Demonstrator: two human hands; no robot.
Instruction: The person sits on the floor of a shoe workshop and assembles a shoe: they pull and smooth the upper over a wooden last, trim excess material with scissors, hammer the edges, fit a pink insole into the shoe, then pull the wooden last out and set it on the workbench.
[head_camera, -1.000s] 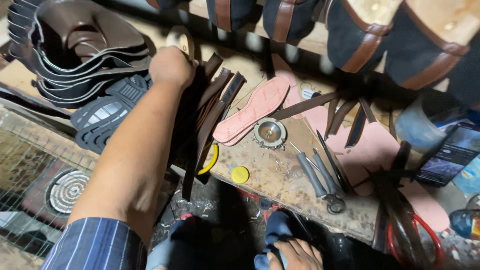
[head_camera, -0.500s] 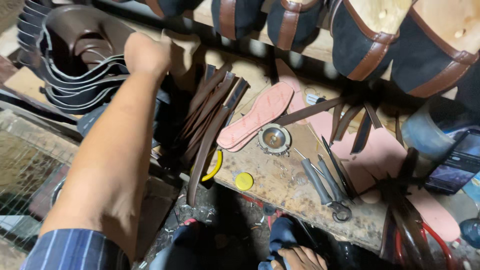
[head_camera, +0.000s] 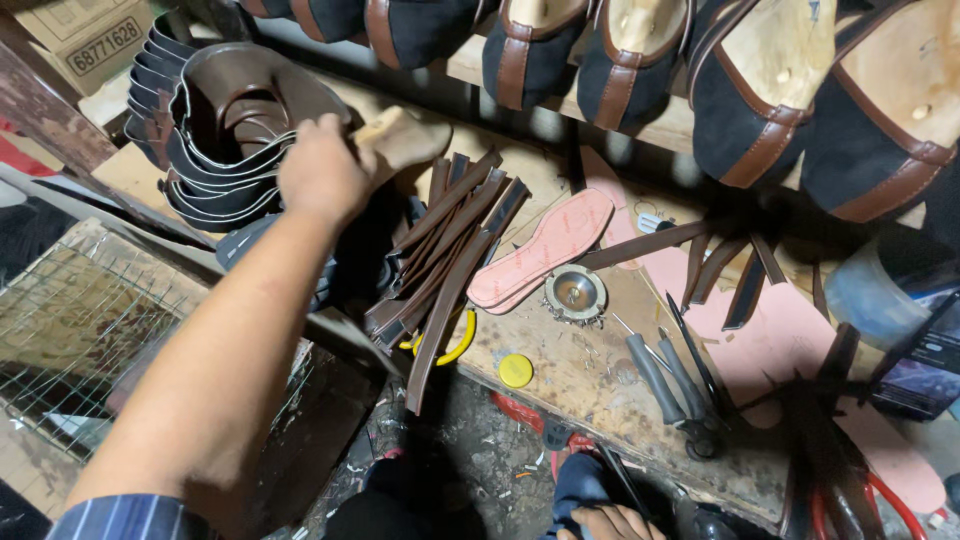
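Note:
My left hand (head_camera: 322, 172) reaches far forward and is closed around the heel end of a tan wooden shoe last (head_camera: 402, 138). It hovers right beside a stack of dark brown leather uppers (head_camera: 215, 125) at the back left of the bench. Just right of the hand, a bundle of long brown leather straps (head_camera: 450, 250) fans out over the bench edge. Only the fingertips of my right hand (head_camera: 603, 522) show at the bottom edge, low by my knee; its grip is hidden.
Black and brown shoes on lasts (head_camera: 760, 90) hang from a shelf across the top. On the worn bench (head_camera: 580, 390) lie pink insoles (head_camera: 545, 248), a round metal tin (head_camera: 575, 292), a yellow cap (head_camera: 516, 370) and grey-handled tools (head_camera: 655, 375). Wire mesh (head_camera: 90, 320) lies at the left.
My left hand has moved left and away from the strap bundle toward the stack of uppers, carrying the wooden last. My right hand has stayed low.

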